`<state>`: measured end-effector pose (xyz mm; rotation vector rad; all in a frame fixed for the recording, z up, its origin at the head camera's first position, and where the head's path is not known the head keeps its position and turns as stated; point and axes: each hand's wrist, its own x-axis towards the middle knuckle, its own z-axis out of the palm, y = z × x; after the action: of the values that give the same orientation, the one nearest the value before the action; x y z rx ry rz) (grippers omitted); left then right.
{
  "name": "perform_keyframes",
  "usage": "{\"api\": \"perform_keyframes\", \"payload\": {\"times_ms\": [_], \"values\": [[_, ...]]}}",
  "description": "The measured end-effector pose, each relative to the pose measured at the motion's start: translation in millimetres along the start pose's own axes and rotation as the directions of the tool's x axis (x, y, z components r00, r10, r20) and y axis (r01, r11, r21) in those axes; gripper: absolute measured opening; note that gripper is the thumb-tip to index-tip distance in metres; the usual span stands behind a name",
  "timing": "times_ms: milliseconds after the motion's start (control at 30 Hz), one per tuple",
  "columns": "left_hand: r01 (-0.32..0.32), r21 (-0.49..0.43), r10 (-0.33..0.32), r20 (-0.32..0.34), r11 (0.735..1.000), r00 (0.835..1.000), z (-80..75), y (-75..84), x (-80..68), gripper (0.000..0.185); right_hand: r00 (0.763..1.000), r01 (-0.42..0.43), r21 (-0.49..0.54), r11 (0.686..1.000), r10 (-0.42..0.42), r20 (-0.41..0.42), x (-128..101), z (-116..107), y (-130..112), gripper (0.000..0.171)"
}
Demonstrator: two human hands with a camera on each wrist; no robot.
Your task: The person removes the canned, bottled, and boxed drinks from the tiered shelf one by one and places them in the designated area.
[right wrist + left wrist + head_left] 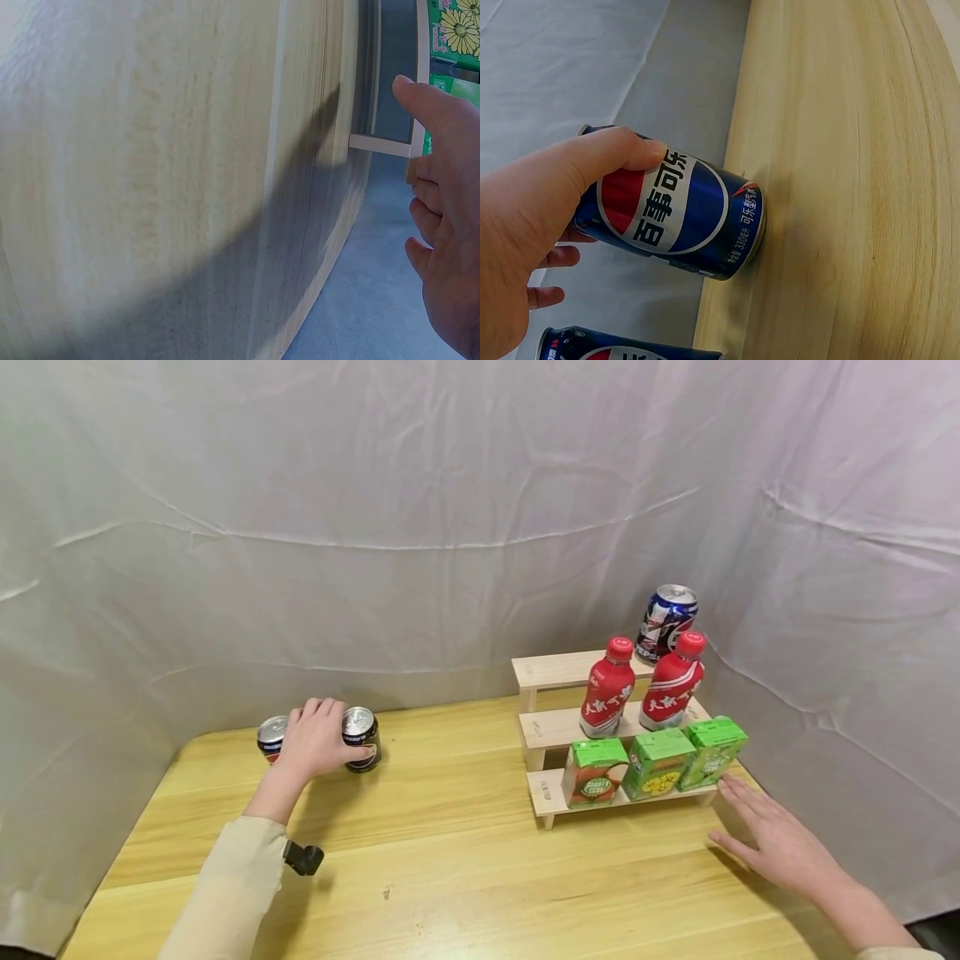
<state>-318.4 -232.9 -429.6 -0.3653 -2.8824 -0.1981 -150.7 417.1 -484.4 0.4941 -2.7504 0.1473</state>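
My left hand (315, 739) curls round a dark blue Pepsi can (679, 214) standing upright at the far left of the pale wooden bench (450, 860), with a second blue can (272, 737) just beside it. To lift it cleanly, I judge I should keep thumb and fingers on opposite sides and raise it straight up, clear of its neighbour. Toward the right, the three-step wooden rack (555, 670) carries red bottles and green cartons. My right hand (780, 843) rests flat, fingers apart, holding nothing, near the rack's lowest step.
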Motion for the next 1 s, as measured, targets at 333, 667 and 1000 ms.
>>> {"api": "perform_keyframes", "payload": {"times_ms": [333, 667, 1000], "values": [[0.024, -0.031, -0.023, 0.035, 0.999, 0.999, -4.1, -4.9, -1.1, 0.090, 1.000, -0.002, -0.005, 1.000, 0.002, 0.004, -0.1, -0.6, -0.5, 0.080], [0.052, -0.058, -0.048, 0.071, 0.997, 0.996, -3.6, -10.0, 0.7, 0.090, 1.000, -0.010, 0.000, 1.000, 0.010, 0.009, -1.4, 0.8, -1.1, 0.080], [0.051, -0.065, -0.045, 0.093, 0.997, 0.995, -8.8, -8.6, 0.7, 0.093, 1.000, -0.006, 0.000, 1.000, 0.006, -0.005, -1.2, 1.0, -1.1, 0.080]]}}
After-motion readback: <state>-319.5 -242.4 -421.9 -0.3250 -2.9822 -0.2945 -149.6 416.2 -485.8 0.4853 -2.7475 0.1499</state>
